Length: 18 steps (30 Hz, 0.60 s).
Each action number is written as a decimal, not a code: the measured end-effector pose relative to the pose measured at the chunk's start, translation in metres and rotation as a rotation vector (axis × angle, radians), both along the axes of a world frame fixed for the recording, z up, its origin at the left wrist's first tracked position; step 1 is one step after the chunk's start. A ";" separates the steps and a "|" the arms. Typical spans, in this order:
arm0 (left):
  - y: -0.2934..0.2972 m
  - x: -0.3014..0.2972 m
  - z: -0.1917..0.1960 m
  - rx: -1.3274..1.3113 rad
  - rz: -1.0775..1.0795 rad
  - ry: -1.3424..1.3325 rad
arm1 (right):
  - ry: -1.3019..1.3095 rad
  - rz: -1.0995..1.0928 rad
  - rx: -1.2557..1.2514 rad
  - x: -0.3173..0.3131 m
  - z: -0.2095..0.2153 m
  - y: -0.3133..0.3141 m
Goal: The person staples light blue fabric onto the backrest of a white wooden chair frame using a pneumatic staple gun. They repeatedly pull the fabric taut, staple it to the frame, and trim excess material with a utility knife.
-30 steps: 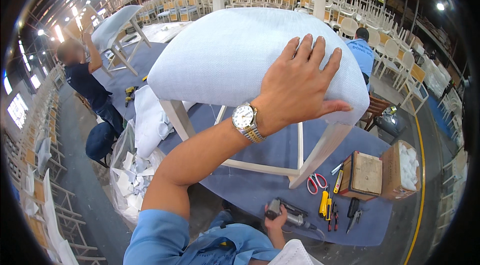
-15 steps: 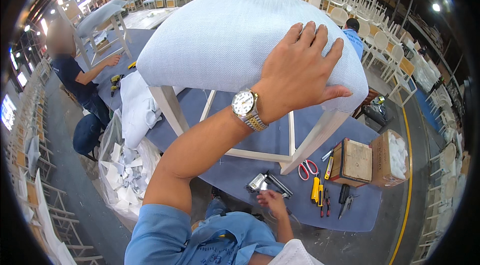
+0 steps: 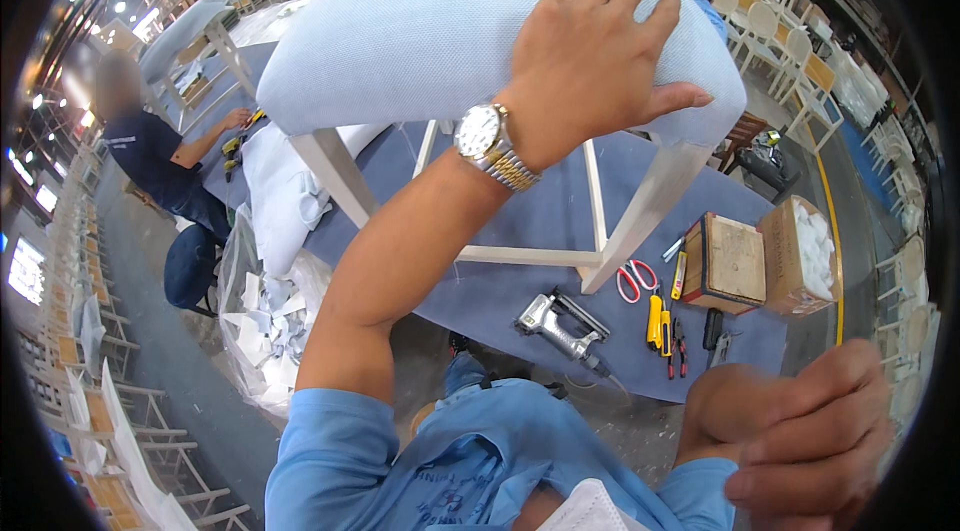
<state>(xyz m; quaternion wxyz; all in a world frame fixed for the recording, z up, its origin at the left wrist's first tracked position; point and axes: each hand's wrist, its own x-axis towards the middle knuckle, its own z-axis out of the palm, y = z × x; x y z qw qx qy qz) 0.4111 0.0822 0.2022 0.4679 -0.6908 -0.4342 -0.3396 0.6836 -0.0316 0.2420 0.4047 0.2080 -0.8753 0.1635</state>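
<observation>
My left hand (image 3: 590, 56), with a metal watch (image 3: 485, 136) at its wrist, lies spread on the light-blue woven cover of a chair seat (image 3: 400, 51). Its thumb rests near the seat's front right corner, above a pale wooden leg (image 3: 650, 201). Raised at the lower right, off the table, is my right hand (image 3: 815, 436). It is somewhat blurred, its fingers curled in; whatever they may hold is hidden. A silver staple gun (image 3: 560, 326) with a hose lies at the table's near edge, apart from both hands.
Red-handled scissors (image 3: 637, 281), yellow-handled tools (image 3: 657, 324), pliers (image 3: 678, 349) and a wooden box (image 3: 728, 261) are on the blue-grey table (image 3: 480, 301). Beside them stands a carton (image 3: 800, 261) of white stuffing. Leftward are a bag of scraps (image 3: 270, 331) and a co-worker (image 3: 160, 161).
My right hand has left the staple gun and swung up to the right. My left hand stays on the seat. The view has shifted, and the co-worker's arm reaches farther forward.
</observation>
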 end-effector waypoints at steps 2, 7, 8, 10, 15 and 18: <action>0.004 0.004 0.001 0.014 0.004 -0.003 | -0.135 0.110 0.135 -0.004 0.022 0.016; -0.002 0.012 -0.002 -0.032 -0.023 -0.027 | -0.114 -0.018 0.077 -0.016 0.011 0.003; -0.004 0.007 -0.001 -0.028 -0.004 -0.020 | -0.097 0.014 0.043 -0.023 0.008 0.005; -0.004 0.008 0.002 0.002 0.028 -0.018 | -0.082 0.025 -0.002 -0.026 0.003 0.007; -0.003 0.009 0.003 0.004 0.019 0.021 | -0.056 -0.020 -0.074 -0.014 -0.001 0.006; -0.001 0.000 0.005 0.008 0.038 0.016 | -0.043 -0.008 -0.098 -0.008 0.002 0.007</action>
